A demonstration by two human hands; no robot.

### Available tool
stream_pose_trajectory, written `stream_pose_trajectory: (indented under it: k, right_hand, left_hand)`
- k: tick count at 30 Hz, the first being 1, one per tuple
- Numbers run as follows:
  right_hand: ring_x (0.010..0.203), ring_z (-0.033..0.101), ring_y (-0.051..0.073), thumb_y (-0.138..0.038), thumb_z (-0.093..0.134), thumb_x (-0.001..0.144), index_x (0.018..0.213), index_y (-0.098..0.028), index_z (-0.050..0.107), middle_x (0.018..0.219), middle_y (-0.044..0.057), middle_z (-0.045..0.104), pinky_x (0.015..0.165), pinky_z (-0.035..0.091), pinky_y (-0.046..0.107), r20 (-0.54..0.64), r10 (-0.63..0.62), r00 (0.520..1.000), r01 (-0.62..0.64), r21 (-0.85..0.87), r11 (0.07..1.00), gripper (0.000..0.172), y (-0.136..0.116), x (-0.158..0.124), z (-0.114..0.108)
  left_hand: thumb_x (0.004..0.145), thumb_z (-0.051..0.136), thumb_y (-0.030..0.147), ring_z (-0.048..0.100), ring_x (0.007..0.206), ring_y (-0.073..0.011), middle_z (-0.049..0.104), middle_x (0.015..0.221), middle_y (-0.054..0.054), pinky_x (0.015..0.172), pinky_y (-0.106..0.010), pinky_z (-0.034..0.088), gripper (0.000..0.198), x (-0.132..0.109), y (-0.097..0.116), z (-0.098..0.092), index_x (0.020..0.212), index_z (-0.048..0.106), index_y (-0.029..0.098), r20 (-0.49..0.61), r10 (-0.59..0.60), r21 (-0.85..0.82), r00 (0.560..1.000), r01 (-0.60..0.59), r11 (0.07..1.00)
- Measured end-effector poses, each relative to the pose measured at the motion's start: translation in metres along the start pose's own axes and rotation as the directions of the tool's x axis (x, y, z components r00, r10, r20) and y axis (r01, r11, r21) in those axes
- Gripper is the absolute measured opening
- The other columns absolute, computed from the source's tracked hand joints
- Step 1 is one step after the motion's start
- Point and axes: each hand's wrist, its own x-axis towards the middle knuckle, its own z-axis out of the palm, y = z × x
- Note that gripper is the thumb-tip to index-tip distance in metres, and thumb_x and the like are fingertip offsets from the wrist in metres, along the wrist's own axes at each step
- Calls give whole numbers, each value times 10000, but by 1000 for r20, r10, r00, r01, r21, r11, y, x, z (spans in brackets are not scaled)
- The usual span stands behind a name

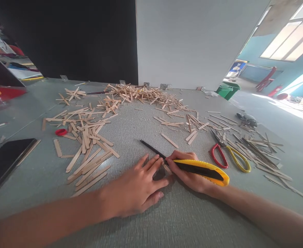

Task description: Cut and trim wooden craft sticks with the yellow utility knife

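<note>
My right hand (190, 172) grips a yellow and black utility knife (205, 169), its tip pointing left toward a small wooden stick piece (166, 168) on the grey table. My left hand (138, 187) lies flat on the table with fingers spread, fingertips pressing beside that piece. A thin black pencil (151, 148) lies just beyond the fingertips, slanting up to the left.
Heaps of wooden craft sticks (86, 137) cover the left and far middle of the table (179, 220). Red and yellow handled scissors (227, 155) lie right of the knife, with thin sticks (259, 151) beyond. A red ring (61, 132) and a black phone (4, 162) sit left.
</note>
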Motion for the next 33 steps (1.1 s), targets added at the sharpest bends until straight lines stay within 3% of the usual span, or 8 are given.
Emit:
stream_pose_trajectory:
  k: [12, 23, 33]
  right_hand:
    - [532, 562, 118, -340, 558, 1037, 789, -234, 591, 652, -17, 641, 580, 452, 263, -22, -39, 999, 38, -24, 999, 272, -2, -1, 0]
    - [503, 499, 93, -235, 576, 1012, 774, -234, 539, 617, -51, 571, 538, 400, 233, -15, -112, 994, 111, -9, 994, 241, 0, -3, 0]
    - [493, 485, 58, -152, 621, 972, 780, -220, 549, 623, -66, 597, 518, 370, 198, -48, -185, 982, 186, 18, 982, 216, 4, -3, 1]
  left_hand:
    - [1062, 494, 276, 505, 1454, -395, 568, 1537, -170, 1147, -598, 423, 466, 1, 2, 1, 1526, 532, 265, -46, -5, -7, 999, 5, 1000]
    - [1051, 485, 259, 479, 1477, -402, 561, 1517, -215, 1160, -632, 423, 424, 1, 3, 2, 1459, 592, 219, 17, -26, 9, 1000, 26, 1000]
    - [1071, 436, 254, 452, 1502, -390, 552, 1521, -224, 1171, -645, 422, 452, 3, 2, -1, 1511, 532, 226, 53, -16, 16, 998, 16, 1000]
